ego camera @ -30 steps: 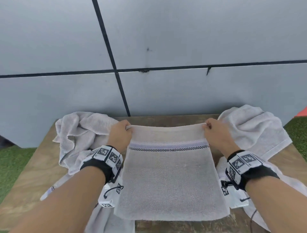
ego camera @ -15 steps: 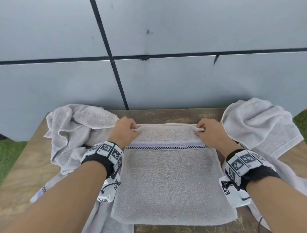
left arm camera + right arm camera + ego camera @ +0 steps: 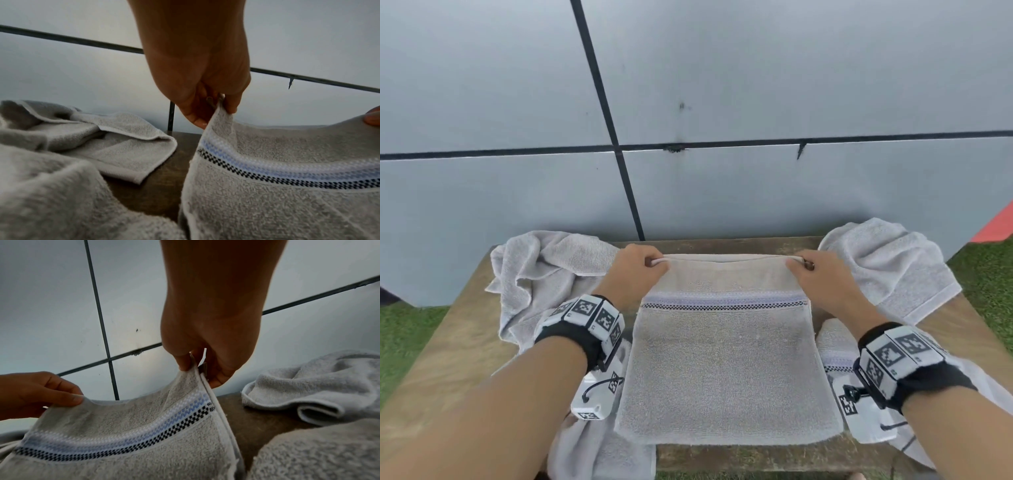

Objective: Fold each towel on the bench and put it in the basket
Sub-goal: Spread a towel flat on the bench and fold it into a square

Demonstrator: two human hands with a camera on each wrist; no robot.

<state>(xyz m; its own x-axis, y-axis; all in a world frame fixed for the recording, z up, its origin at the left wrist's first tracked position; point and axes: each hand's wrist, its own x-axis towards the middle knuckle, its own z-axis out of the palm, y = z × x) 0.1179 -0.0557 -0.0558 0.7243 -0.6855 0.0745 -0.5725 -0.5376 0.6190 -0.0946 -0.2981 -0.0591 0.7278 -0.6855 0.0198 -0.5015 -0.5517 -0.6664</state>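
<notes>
A grey towel [image 3: 726, 370] with a blue and black checked band lies folded in the middle of the wooden bench [image 3: 448, 342]. My left hand [image 3: 640, 270] pinches its far left corner and my right hand [image 3: 808, 270] pinches its far right corner, holding the far edge stretched and slightly lifted. In the left wrist view, thumb and fingers of the left hand [image 3: 213, 107] clamp the towel [image 3: 287, 186] corner. The right hand [image 3: 197, 366] pinches the doubled edge of the towel [image 3: 133, 434] the same way. No basket is in view.
A crumpled grey towel [image 3: 544, 274] lies at the bench's back left, another [image 3: 887, 270] at the back right. More towel cloth [image 3: 599, 445] hangs off the front under my wrists. A grey panelled wall [image 3: 722, 102] stands right behind the bench; grass lies on both sides.
Both hands still pinch the same corners; they dipped toward the bench half a second ago and now hold the far edge taut and slightly raised. The view has shifted a little.
</notes>
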